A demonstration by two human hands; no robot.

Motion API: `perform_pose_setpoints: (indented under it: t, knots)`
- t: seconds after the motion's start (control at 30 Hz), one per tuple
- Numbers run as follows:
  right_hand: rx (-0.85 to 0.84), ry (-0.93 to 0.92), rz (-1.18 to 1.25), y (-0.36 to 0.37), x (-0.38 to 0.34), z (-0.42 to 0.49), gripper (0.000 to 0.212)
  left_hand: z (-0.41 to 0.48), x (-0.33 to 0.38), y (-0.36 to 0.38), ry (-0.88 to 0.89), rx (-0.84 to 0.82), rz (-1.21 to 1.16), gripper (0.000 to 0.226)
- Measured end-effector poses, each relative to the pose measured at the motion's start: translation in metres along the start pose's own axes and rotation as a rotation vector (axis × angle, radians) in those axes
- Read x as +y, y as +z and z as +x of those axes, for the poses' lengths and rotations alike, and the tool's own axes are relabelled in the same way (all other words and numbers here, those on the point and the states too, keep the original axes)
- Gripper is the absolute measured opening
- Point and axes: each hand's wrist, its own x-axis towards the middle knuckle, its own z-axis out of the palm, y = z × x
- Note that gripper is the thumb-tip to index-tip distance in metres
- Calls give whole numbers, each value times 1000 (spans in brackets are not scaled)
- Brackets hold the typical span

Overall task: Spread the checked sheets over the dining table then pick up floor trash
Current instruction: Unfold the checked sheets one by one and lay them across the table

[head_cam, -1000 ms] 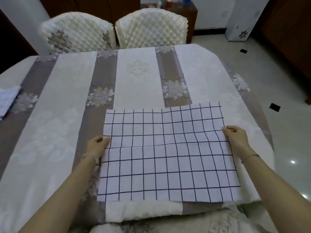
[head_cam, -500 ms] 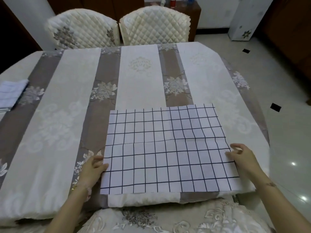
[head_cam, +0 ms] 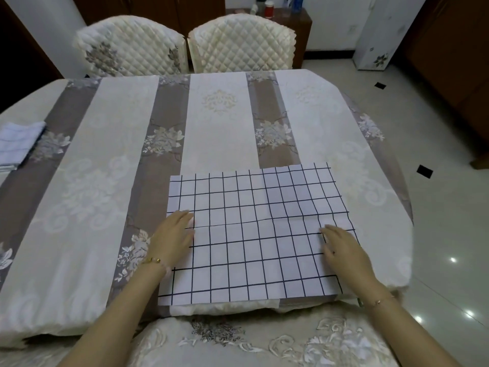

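Observation:
A white checked sheet (head_cam: 254, 229) with a dark grid lies flat on the dining table (head_cam: 105, 181), near its front right edge. My left hand (head_cam: 172, 239) rests palm down on the sheet's left edge, fingers together and pointing forward. On the sheet's right side lies my right hand (head_cam: 344, 247), also flat with its fingers slightly spread. Neither hand grips anything. Another folded checked cloth (head_cam: 18, 141) sits at the table's far left edge.
A striped floral tablecloth covers the table. Two quilted cream chairs (head_cam: 132, 46) (head_cam: 240, 43) stand at the far side, and a cushioned chair back (head_cam: 264, 343) is right below me. Tiled floor (head_cam: 436, 207) extends to the right, with a white cabinet (head_cam: 381, 35) beyond.
Both hands moved from the sheet's outer side edges inward onto its surface, now pressing flat. The view has shifted a little farther back from the table.

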Motion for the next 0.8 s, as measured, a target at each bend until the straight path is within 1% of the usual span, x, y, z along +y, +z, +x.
perform_pose_setpoints:
  t: [0.03, 0.1, 0.2, 0.37, 0.5, 0.57, 0.63, 0.7, 0.77, 0.8]
  knots:
    - [-58, -22, -21, 4, 0, -3, 43, 9, 1, 2, 37, -51, 31, 42]
    - [-130, -40, -49, 6, 4, -6, 46, 22, -4, 6, 33, -133, 77, 52]
    - [-196, -73, -82, 6, 9, -7, 50, 30, -16, 10, -20, -185, 128, 48]
    - [-226, -83, -98, 5, 10, -8, 51, 27, -19, 8, 28, -171, 167, 49]
    - [-217, -72, -86, 2, 10, -9, 50, 30, -19, 5, 10, -233, 193, 49]
    - [-199, -62, -73, -2, 6, -9, 49, 29, -14, -4, -23, -267, 143, 51]
    - [-141, -56, -45, -5, -3, -8, 41, 22, -7, -17, -83, -226, 23, 51]
    - [-99, -30, 84, -8, -18, -6, 32, 2, -1, -34, -165, -121, -125, 45]
    - [-147, -4, 269, -10, -41, -4, 26, -29, 2, -49, -257, 24, -290, 35]
    - [-184, -18, 345, -9, -55, -3, 22, -47, 1, -55, -307, 93, -366, 30]
